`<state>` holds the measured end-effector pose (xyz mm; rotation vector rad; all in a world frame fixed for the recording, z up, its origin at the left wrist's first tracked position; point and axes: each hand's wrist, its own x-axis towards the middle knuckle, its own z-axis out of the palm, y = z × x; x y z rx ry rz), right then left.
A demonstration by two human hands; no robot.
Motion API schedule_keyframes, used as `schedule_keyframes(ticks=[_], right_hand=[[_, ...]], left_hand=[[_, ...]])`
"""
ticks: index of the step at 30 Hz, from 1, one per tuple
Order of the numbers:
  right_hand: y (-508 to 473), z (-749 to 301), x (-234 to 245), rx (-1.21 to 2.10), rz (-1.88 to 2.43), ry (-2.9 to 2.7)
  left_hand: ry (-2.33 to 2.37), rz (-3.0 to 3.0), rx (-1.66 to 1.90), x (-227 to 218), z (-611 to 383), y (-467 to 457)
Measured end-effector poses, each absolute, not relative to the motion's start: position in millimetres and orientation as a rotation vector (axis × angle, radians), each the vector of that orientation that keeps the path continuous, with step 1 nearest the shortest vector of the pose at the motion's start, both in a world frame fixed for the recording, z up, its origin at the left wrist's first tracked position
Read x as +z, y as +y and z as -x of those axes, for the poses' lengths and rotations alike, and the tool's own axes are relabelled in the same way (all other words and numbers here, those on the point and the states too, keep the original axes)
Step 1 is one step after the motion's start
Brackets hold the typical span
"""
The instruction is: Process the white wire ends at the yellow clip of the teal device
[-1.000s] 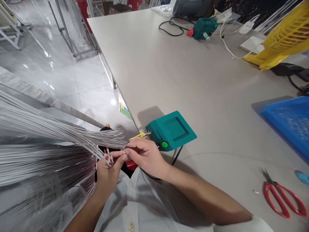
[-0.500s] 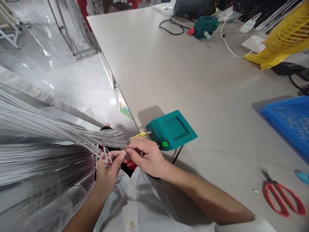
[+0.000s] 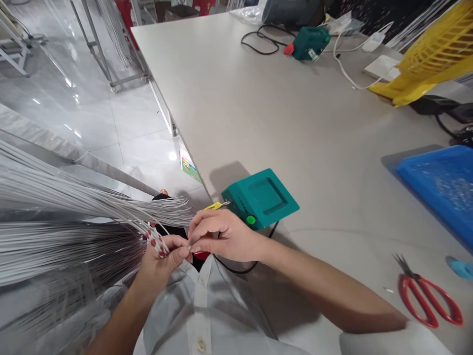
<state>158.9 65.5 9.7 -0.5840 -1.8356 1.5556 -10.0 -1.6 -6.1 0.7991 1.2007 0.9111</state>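
Note:
A thick bundle of thin white wires (image 3: 74,207) fans in from the left, and several of its ends carry small red sleeves (image 3: 155,242). My left hand (image 3: 162,264) is closed around those red-tipped ends just off the table's near edge. My right hand (image 3: 221,236) pinches one wire tip, its fingertips touching my left thumb. Just beyond my right hand a small teal box (image 3: 260,197) with a green knob stands on the table, with a yellow-handled probe (image 3: 216,205) plugged into its left side.
Red scissors (image 3: 428,296) lie at the right front of the grey table (image 3: 258,108). A blue tray (image 3: 439,187) sits to the right, a yellow basket (image 3: 432,59) and a second teal box (image 3: 308,42) with cables at the back. Tiled floor and metal racks lie to the left.
Both hands have sunk slightly toward my body. My right fingers have slid left along the wire tip until they meet my left thumb. The view has shifted a little.

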Motion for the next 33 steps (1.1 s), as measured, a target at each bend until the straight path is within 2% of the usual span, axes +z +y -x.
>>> schedule_keyframes(ticks=[5, 10, 18, 26, 33], right_hand=[[47.1, -140.5, -4.3, 1.995, 0.666, -1.06], [37.8, -132.9, -15.3, 2.1, 0.735, -0.863], [43.5, -143.7, -10.2, 1.423, 0.839, -1.547], [44.4, -150.2, -15.5, 0.975, 0.853, -1.954], [46.5, -166.2, -21.6, 0.309, 0.693, -2.468]], left_hand=[[1.062, -0.415, 1.024, -8.6, 0.1, -2.7], [0.946, -0.332, 1.059, -18.1, -4.5, -5.5], [1.086, -0.416, 1.083, -18.0, -9.5, -4.9], [1.15, -0.44, 1.105, -21.8, -12.8, -7.0], [1.124, -0.426, 1.13, -20.7, -9.9, -5.9]])
